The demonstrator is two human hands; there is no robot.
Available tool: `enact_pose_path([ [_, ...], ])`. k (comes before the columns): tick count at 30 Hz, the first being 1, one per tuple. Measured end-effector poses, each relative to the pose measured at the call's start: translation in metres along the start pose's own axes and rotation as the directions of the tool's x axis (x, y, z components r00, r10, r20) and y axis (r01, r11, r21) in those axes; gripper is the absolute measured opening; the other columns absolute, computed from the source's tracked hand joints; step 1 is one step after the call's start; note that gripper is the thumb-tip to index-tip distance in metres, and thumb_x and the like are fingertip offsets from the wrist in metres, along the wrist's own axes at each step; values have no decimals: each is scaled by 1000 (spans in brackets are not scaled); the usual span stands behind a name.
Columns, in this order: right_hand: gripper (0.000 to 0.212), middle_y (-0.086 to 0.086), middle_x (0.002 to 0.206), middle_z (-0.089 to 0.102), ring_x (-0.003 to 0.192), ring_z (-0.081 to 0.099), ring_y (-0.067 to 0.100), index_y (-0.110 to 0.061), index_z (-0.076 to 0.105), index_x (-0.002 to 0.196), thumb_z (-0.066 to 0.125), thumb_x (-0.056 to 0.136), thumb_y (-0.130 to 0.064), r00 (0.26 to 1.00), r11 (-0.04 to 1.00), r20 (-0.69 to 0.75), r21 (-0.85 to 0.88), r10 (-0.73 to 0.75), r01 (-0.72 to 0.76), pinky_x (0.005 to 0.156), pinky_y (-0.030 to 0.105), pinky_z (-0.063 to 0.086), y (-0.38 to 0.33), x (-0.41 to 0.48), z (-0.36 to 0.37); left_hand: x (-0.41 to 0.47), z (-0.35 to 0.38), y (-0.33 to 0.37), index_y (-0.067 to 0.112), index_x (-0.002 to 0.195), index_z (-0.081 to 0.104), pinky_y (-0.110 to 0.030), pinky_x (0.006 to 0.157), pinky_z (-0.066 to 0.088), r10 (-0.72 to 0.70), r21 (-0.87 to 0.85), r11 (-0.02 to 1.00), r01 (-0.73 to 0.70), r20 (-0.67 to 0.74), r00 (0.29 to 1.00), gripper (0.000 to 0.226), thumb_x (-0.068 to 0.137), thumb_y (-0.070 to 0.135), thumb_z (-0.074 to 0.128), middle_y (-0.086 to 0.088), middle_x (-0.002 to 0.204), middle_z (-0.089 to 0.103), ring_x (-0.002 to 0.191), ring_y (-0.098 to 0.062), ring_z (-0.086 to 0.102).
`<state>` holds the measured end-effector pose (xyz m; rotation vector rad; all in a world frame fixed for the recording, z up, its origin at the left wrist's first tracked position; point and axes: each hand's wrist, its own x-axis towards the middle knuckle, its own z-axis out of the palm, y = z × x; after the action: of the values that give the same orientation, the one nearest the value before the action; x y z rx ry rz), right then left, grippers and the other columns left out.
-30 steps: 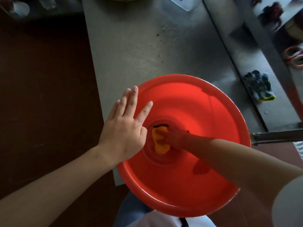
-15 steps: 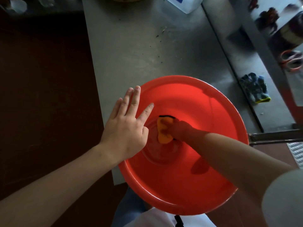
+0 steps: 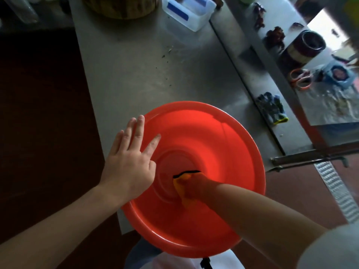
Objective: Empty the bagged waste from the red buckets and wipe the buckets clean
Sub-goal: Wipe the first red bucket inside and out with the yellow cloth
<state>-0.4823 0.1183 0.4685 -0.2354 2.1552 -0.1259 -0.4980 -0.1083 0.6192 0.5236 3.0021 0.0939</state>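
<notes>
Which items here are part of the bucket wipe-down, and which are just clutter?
In use: red bucket, orange cloth, right hand holding it, left hand on the rim.
Lying about: work gloves, clear plastic tub, orange-handled scissors, dark pot.

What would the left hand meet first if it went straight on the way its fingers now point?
The left hand would leave the red bucket rim, cross bare steel table with small scraps, then probably meet the clear plastic container first, though depth is unclear.
</notes>
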Motion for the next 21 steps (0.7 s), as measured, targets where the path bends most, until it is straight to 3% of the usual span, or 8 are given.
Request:
enact_pose_path([
  [3,12,1,95,64,97,60,20,-24,67,95,57,95,-29,996,978,-51,201,68,-56,100,43,51,10,10,-9,1,-2,0,28,158,27,-54,124,17,2,3,1000,-2,10,1000,72,87,34,22,-22,166,-12,154,-38,-3],
  [5,32,15,120,65,112,63,31,-22,64,127,54,98,-30,981,971,-141,215,137,-104,102,46,49,20,22,-21,1,-2,-1,28,158,29,-54,123,17,2,1,1000,-2,6,1000,72,86,33,23,-22,166,-10,154,-38,-2],
  [6,45,20,132,58,119,59,37,-25,50,144,51,100,-32,967,974,-175,167,183,-154,103,45,47,25,27,-26,1,-2,-1,28,158,30,-55,123,18,0,-1,1000,0,-1,1000,72,86,33,24,-22,166,-10,155,-38,-1],
  [8,56,23,137,49,122,52,41,-22,29,156,44,102,-30,936,959,-220,124,276,-253,101,43,44,29,35,-34,1,-1,0,27,156,34,-55,123,19,-6,-4,1000,6,-16,1000,70,86,33,24,-21,167,-7,155,-38,1],
  [10,55,22,138,48,123,52,40,-19,28,156,42,103,-30,918,941,-222,164,328,-297,100,42,43,25,39,-34,1,0,2,26,154,40,-55,122,20,-17,-6,1000,17,-21,1000,69,87,33,24,-20,167,-6,155,-37,3],
  [14,79,20,151,42,136,47,34,-10,24,157,58,93,-43,901,895,-57,159,430,-417,112,41,39,14,33,-27,1,3,2,23,152,43,-56,122,20,-49,10,999,49,1,999,68,89,35,21,-18,167,-11,155,-35,-2],
  [19,61,8,146,49,134,47,26,-13,43,146,56,95,-43,911,903,101,130,399,-409,110,30,35,9,18,-18,3,3,3,20,151,46,-57,121,21,-62,17,998,61,15,998,70,89,36,18,-17,166,-14,155,-35,-4],
  [21,55,12,137,56,127,53,32,-10,55,136,60,91,-40,940,921,24,193,339,-337,104,35,41,4,7,-14,3,3,4,19,147,51,-58,121,20,-66,21,998,65,17,998,69,89,36,18,-17,166,-15,155,-34,-5],
])
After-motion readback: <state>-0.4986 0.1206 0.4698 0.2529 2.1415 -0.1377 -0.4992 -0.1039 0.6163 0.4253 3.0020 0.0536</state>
